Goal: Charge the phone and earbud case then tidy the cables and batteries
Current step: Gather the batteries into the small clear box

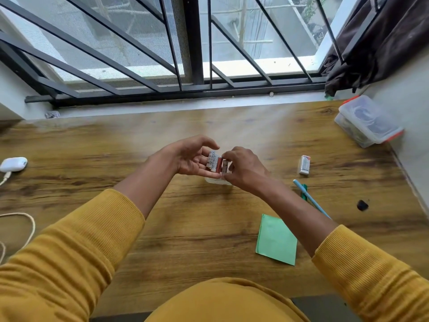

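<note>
Three batteries point(216, 164) lie side by side across your cupped left hand point(193, 159), long axes pointing away from you. Your right hand point(243, 169) pinches the rightmost one, above the middle of the surface point(162, 228).

A home, by the look of it, at a wood-grain bench point(162, 228) pushed against a barred window point(197, 43); a dark curtain point(376, 43) bunches at the right of the sill; small household odds lie about: a lidded plastic box point(368, 120), a green notepad point(276, 239), a pen point(311, 198), a white earbud case point(14, 164).
</note>
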Tool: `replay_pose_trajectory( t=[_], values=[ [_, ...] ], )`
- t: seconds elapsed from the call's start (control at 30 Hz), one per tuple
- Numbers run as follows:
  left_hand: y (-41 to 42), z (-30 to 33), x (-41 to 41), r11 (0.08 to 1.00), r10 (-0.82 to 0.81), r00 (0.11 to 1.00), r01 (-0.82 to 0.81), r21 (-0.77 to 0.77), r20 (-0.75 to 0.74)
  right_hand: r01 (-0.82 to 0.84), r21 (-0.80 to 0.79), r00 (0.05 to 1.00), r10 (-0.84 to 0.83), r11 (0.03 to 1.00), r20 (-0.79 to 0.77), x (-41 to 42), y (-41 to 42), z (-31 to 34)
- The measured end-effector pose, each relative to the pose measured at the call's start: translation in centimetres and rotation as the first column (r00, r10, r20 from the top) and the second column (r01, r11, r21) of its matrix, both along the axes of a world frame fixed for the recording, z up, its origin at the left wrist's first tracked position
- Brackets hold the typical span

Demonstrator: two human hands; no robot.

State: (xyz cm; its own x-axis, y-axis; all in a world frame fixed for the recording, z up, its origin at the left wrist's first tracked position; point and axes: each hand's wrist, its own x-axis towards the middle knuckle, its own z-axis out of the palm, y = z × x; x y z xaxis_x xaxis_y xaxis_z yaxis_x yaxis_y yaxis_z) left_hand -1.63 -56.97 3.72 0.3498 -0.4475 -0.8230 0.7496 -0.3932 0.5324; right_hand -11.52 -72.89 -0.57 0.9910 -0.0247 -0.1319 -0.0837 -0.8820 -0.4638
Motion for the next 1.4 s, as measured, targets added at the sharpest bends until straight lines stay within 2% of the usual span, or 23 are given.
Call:
replay_pose_trajectory(
  t=[0.33, 0.53, 0.7, 0.87, 1.0, 1.07, 1.27, 1.4],
  values=[
    [-0.8, 0.4, -0.6, 0.996, -0.066, 0.994, 0.060, 0.073, 0.086, 0.022, -0.003, 1.000, -0.022, 1.000, 0.011, -0.1, -0.3, -0.2],
    [-1.5, 0.4, -0.9, 0.971, -0.194, 0.946, 0.146, 0.191, 0.258, 0.072, 0.024, 0.997, -0.073, 0.997, 0.041, -0.2, -0.2, -0.5],
    [-1.6, 0.5, -1.3, 0.918, -0.344, 0.814, 0.185, 0.352, 0.468, 0.090, 0.042, 0.995, -0.092, 0.995, 0.044, -0.2, -0.1, -0.6],
    [-1.5, 0.2, -2.1, 0.879, -0.413, 0.622, 0.080, 0.471, 0.665, 0.092, 0.057, 0.992, -0.096, 0.994, 0.076, -0.5, 0.2, -0.9],
    [-1.2, -0.7, -2.8, 0.785, -0.577, 0.402, 0.033, 0.619, 0.711, 0.092, 0.019, 0.990, -0.093, 0.996, 0.108, -0.6, 0.6, -1.2],
    [-1.1, -1.3, -3.2, 0.735, -0.645, 0.333, 0.028, 0.677, 0.687, 0.086, 0.002, 0.990, -0.085, 0.996, 0.108, -0.6, 0.8, -1.4],
    [-1.2, -3.6, -4.2, 0.658, -0.730, 0.267, 0.025, 0.753, 0.629, 0.107, -0.018, 0.989, -0.104, 0.994, 0.110, -0.3, 1.4, -1.4],
    [-1.2, -4.2, -4.1, 0.663, -0.728, 0.265, 0.040, 0.747, 0.632, 0.117, -0.001, 0.984, -0.116, 0.993, 0.138, -0.5, 1.4, -1.6]
  ],
)
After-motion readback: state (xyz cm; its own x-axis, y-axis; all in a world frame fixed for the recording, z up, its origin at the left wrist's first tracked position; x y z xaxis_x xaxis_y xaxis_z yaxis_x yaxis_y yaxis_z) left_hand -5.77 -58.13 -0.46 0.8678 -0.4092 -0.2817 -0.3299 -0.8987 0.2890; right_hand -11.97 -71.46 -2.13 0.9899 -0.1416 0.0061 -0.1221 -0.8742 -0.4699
